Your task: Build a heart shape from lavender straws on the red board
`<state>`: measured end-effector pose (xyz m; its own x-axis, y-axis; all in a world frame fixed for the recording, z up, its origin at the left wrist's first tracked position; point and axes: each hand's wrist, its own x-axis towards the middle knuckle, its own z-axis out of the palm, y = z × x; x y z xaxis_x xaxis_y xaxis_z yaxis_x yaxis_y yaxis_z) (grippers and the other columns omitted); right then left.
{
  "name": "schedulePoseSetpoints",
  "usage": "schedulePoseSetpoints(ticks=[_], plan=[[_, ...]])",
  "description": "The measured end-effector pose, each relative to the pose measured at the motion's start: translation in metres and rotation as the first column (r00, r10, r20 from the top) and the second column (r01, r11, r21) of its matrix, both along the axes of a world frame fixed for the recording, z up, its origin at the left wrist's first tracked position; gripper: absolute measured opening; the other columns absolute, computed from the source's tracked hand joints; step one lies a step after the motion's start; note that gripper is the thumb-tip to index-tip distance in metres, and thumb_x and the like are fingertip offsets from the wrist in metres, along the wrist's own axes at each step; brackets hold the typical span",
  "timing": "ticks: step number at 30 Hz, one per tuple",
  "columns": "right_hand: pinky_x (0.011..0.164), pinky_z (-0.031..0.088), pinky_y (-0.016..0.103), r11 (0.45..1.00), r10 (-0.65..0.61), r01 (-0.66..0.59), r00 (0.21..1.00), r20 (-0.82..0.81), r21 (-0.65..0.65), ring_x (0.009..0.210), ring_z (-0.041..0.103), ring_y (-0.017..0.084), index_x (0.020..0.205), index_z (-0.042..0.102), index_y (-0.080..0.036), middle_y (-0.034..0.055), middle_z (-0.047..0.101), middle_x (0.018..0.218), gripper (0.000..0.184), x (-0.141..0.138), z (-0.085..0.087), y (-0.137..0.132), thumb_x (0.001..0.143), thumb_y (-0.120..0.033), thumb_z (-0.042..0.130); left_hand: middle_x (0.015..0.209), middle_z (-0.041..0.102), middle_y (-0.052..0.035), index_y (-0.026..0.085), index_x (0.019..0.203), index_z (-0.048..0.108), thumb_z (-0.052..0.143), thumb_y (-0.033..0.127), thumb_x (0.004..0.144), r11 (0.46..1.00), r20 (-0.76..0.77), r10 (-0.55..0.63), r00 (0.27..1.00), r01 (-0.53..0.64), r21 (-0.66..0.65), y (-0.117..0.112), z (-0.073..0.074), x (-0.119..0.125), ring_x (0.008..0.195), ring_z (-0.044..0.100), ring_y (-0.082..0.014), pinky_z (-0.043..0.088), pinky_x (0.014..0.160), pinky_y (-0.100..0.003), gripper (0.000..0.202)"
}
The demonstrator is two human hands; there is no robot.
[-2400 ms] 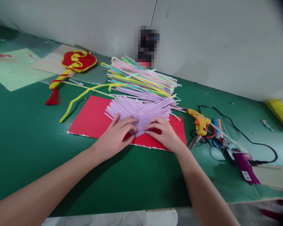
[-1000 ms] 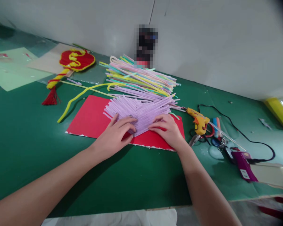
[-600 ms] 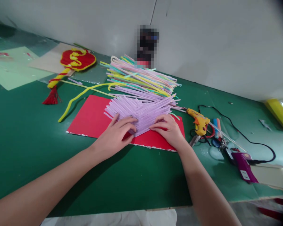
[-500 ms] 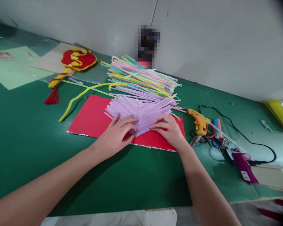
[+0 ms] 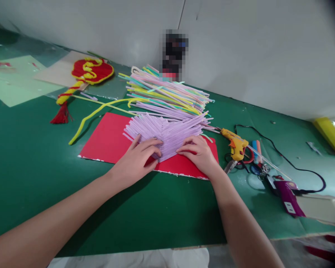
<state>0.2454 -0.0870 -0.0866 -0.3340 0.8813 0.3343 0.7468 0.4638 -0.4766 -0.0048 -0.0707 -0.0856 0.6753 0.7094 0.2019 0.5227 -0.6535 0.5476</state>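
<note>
A fan of lilac pipe cleaners [image 5: 167,132], laid in a V pattern, lies on a red card [image 5: 106,139] on the green table. My left hand [image 5: 136,160] rests flat on the lower left side of the lilac fan, fingers stretched out and pressing down. My right hand [image 5: 199,154] lies on the lower right side, its fingers extended over the pipe cleaners and the card. Neither hand grips anything.
A heap of pastel pipe cleaners [image 5: 164,93] lies behind the card, with a long yellow one [image 5: 92,115] to the left. A red and yellow tasselled ornament [image 5: 86,74] sits far left. A yellow glue gun [image 5: 236,143], scissors, cable and a purple plug [image 5: 287,195] lie to the right.
My right hand has slid a little up and to the right along the lilac fan. My left hand has stayed in place.
</note>
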Motion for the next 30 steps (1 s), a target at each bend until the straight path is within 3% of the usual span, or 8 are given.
schedulePoseSetpoints(ticks=[16,23,30], plan=[[0.088,0.042,0.040,0.998,-0.056,0.054,0.997,-0.050,-0.038,0.092,0.056,0.020,0.084,0.073,-0.031,0.0017,0.062,0.092,0.010,0.005,-0.001,-0.002,0.082,-0.026,0.065,0.129,0.055,-0.0025,0.023,0.093,0.054,0.051,0.022,0.085,1.000,-0.017,-0.006,1.000,0.006,0.014,-0.001,0.000,-0.001,0.127,0.044,-0.0183,0.014,0.115,-0.050,0.009],[0.081,0.044,0.038,0.985,-0.160,0.165,0.981,-0.114,0.039,0.086,0.056,0.020,0.085,0.073,-0.029,0.0028,0.062,0.087,0.011,0.015,0.006,-0.002,0.082,-0.025,0.064,0.129,0.055,-0.0036,0.022,0.093,0.054,0.050,0.021,0.085,1.000,-0.010,-0.006,1.000,0.006,0.013,-0.001,0.000,-0.001,0.126,0.045,-0.0187,0.014,0.114,-0.052,0.009],[0.081,0.044,0.038,0.995,-0.092,0.093,0.995,-0.049,0.028,0.084,0.057,0.019,0.084,0.072,-0.028,0.0020,0.064,0.084,0.009,0.007,0.001,-0.001,0.082,-0.025,0.065,0.129,0.055,-0.0034,0.022,0.092,0.056,0.051,0.022,0.085,1.000,0.002,-0.004,1.000,0.004,-0.016,0.000,0.000,0.000,0.127,0.044,-0.0197,0.011,0.114,-0.052,0.009]])
